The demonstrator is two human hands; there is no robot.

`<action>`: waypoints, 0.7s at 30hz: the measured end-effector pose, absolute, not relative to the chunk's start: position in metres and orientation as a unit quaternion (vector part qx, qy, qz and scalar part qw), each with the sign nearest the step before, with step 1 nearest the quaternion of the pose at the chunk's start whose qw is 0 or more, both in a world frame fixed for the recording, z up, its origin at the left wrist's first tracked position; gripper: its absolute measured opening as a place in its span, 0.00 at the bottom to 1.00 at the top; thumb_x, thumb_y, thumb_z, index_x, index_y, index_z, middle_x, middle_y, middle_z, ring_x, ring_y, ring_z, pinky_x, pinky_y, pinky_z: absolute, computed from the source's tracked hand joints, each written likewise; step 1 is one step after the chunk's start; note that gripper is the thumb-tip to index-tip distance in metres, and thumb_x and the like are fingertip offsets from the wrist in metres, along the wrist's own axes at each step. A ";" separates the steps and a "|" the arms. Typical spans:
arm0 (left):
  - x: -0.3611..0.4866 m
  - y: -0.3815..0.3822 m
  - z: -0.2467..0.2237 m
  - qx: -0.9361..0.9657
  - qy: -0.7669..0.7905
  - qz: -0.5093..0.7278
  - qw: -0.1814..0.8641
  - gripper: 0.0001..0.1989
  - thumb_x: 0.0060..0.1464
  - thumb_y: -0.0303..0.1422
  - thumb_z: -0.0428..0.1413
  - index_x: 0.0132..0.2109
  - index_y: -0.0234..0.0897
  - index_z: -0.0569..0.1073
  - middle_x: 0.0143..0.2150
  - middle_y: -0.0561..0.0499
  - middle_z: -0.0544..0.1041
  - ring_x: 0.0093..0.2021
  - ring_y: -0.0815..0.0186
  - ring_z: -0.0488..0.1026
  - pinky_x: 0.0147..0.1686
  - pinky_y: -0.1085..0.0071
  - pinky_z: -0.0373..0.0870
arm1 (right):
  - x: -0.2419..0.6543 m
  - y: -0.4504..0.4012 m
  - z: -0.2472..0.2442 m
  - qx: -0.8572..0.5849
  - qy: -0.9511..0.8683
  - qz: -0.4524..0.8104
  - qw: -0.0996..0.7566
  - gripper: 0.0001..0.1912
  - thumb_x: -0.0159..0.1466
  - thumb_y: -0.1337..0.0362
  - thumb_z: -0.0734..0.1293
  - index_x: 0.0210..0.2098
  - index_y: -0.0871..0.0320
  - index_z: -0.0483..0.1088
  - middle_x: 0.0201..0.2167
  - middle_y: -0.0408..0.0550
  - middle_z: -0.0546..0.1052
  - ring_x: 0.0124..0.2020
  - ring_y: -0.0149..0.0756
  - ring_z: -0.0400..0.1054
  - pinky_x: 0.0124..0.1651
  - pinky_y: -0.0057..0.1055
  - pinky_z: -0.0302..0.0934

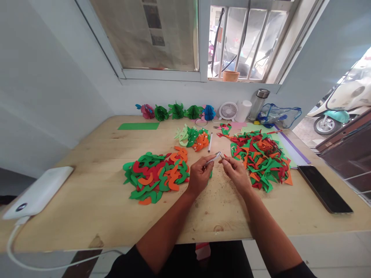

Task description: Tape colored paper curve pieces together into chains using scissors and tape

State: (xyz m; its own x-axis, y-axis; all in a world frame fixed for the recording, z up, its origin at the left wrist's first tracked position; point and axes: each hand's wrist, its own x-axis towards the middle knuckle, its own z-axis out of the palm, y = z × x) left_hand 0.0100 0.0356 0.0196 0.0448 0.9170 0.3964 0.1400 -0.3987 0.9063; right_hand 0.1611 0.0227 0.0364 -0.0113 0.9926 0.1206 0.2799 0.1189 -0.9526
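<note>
My left hand [199, 175] and my right hand [236, 173] meet above the middle of the wooden table [95, 208]. Their fingertips pinch a small white-and-silver object [216, 157], too small to identify. A heap of cut green, red and orange paper pieces [156, 177] lies just left of my left hand. A second, spikier heap [261, 160] lies right of my right hand. Ahead of my hands are a smaller cluster of folded paper pieces [193, 139] and an upright white pen [210, 142].
A white power bank [37, 192] with its cable sits at the left, and a dark phone [324, 189] lies at the right edge. Along the back stand paper flowers [176, 111], a small white fan [228, 111], a steel flask [257, 105] and a clear bag [279, 116].
</note>
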 end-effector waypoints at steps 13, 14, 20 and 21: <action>0.009 0.038 0.020 0.600 0.427 0.564 0.374 0.14 0.53 0.33 0.54 0.46 0.36 0.76 0.33 0.51 0.78 0.29 0.72 0.72 0.31 0.78 0.68 | 0.161 0.024 0.036 -0.533 -0.603 0.387 0.451 0.19 0.60 0.50 0.60 0.28 0.60 0.70 0.16 0.37 0.55 0.19 0.26 0.50 0.22 0.26 0.45; 0.009 0.038 0.020 0.601 0.426 0.562 0.376 0.15 0.53 0.33 0.54 0.46 0.36 0.76 0.33 0.51 0.78 0.29 0.72 0.71 0.31 0.78 0.68 | 0.161 0.024 0.036 -0.535 -0.606 0.382 0.447 0.19 0.60 0.50 0.60 0.28 0.60 0.70 0.16 0.37 0.55 0.19 0.26 0.50 0.22 0.26 0.45; 0.010 0.039 0.017 0.602 0.432 0.559 0.372 0.15 0.53 0.33 0.54 0.46 0.35 0.76 0.35 0.50 0.78 0.28 0.73 0.71 0.29 0.78 0.67 | 0.161 0.022 0.038 -0.538 -0.629 0.351 0.437 0.19 0.61 0.52 0.59 0.31 0.61 0.71 0.16 0.38 0.56 0.19 0.26 0.49 0.22 0.27 0.44; 0.010 0.040 0.016 0.601 0.433 0.560 0.370 0.14 0.53 0.33 0.54 0.46 0.35 0.77 0.36 0.50 0.78 0.29 0.72 0.71 0.30 0.78 0.67 | 0.161 0.022 0.038 -0.539 -0.631 0.347 0.438 0.18 0.61 0.52 0.59 0.31 0.61 0.71 0.16 0.38 0.56 0.19 0.26 0.49 0.22 0.27 0.44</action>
State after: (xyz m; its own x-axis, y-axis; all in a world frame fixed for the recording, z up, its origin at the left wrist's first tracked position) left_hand 0.0103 0.0397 0.0161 -0.0031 0.9358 0.3524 0.1059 -0.3502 0.9307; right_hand 0.1613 0.0222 0.0377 -0.0364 0.9832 0.1789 0.3763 0.1793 -0.9090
